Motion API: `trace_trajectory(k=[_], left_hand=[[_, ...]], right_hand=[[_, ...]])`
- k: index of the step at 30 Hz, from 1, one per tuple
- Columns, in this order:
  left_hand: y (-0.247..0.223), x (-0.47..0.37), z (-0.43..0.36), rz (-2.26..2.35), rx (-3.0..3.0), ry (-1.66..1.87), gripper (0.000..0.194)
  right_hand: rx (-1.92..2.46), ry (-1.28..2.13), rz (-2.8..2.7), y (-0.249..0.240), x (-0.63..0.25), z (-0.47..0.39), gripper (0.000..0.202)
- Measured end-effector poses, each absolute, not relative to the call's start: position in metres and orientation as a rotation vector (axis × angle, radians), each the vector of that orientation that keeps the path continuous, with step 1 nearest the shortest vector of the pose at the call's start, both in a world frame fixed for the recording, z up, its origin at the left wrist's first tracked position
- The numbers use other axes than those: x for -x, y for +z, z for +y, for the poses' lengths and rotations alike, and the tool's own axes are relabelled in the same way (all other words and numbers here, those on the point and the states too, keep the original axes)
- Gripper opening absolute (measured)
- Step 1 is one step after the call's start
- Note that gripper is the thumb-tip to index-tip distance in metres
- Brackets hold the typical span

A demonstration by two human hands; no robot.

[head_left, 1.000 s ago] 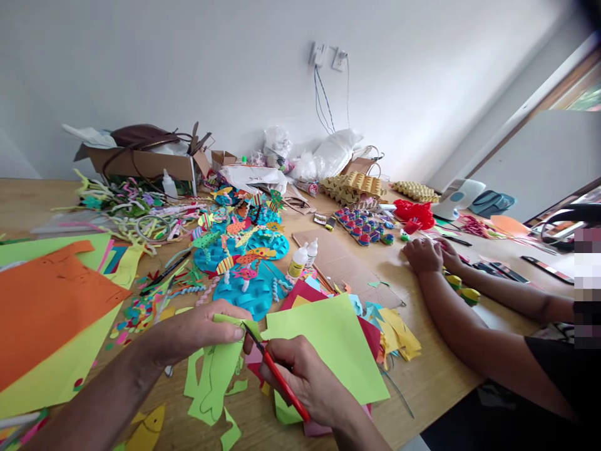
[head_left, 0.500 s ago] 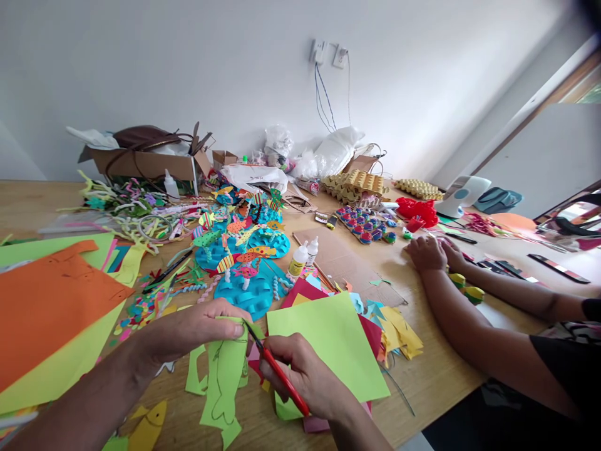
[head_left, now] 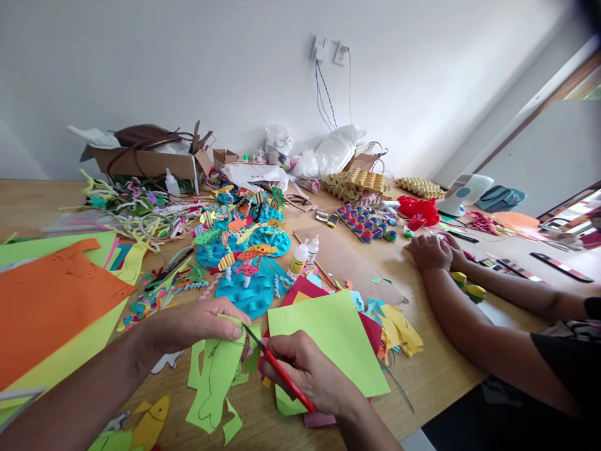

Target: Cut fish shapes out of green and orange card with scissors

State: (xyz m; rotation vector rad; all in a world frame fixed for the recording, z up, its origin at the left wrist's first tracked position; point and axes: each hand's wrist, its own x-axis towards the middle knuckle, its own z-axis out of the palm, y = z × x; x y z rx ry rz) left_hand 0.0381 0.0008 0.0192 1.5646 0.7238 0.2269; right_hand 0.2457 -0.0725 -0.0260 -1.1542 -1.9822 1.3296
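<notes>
Our left hand's (head_left: 204, 326) fingers pinch the green paper (head_left: 220, 379) between thumb and fingertips; our right hand's (head_left: 312, 373) fingers curl closed around the red-handled scissors (head_left: 286, 377). Since half a second ago, the paper's lower end has swung leftward. It hangs below our left fingers, its upper edge at the blades.

the tail end of your light green paper with the drawn fish (head_left: 218, 382) has swung left, uncovering more of the green paper offcut (head_left: 232, 424); more of the white paper cutout (head_left: 167, 362) shows beside your left arm (head_left: 113, 363).
</notes>
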Motion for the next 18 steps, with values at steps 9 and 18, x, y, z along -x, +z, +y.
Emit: trace_trajectory(k=[9, 18], left_hand=[[0.011, -0.032, 0.004, 0.888, -1.435, 0.266, 0.014], [0.020, -0.037, 0.009, 0.669, -1.439, 0.010, 0.021]], right_hand=[[1.136, 1.194, -2.103, -0.017, -0.247, -0.072, 0.039], [1.152, 1.179, -2.075, -0.014, -0.247, -0.072, 0.036]])
